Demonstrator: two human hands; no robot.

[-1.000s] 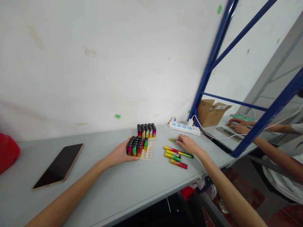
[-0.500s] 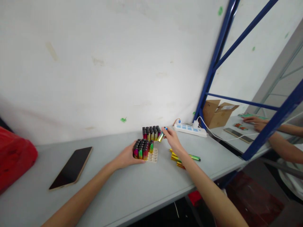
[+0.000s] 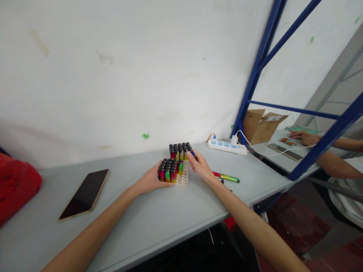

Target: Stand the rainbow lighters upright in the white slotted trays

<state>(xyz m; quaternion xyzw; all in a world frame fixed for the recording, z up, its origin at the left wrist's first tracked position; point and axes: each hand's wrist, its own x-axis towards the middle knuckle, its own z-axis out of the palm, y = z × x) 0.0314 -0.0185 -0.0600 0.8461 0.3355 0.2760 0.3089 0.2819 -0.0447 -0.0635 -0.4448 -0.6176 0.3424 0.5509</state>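
My left hand (image 3: 149, 180) is curled round the left side of a cluster of upright lighters (image 3: 168, 172), black-topped with shiny coloured bodies. They stand in a pale tray (image 3: 183, 180) whose right part shows bare slots. My right hand (image 3: 200, 165) pinches a single lighter (image 3: 193, 153) with a blue end, just above the tray's far right; its lower part is hidden by the fingers. Behind the tray stands a second block of upright lighters (image 3: 180, 151). Several loose lighters (image 3: 230, 178) lie right of the tray, partly covered by my right forearm.
A dark phone-like device (image 3: 85, 194) lies at the left, near a red bag (image 3: 17, 185). By the wall sits a white power strip (image 3: 227, 146) with a cable. A blue metal frame (image 3: 255, 83) rises at the right; beyond are a cardboard box (image 3: 262, 126) and another person's hands (image 3: 304, 138).
My right hand has moved slightly left and down, bringing the lighter from beside the rear block to the tray. My left hand keeps its hold. The view has shifted slightly.
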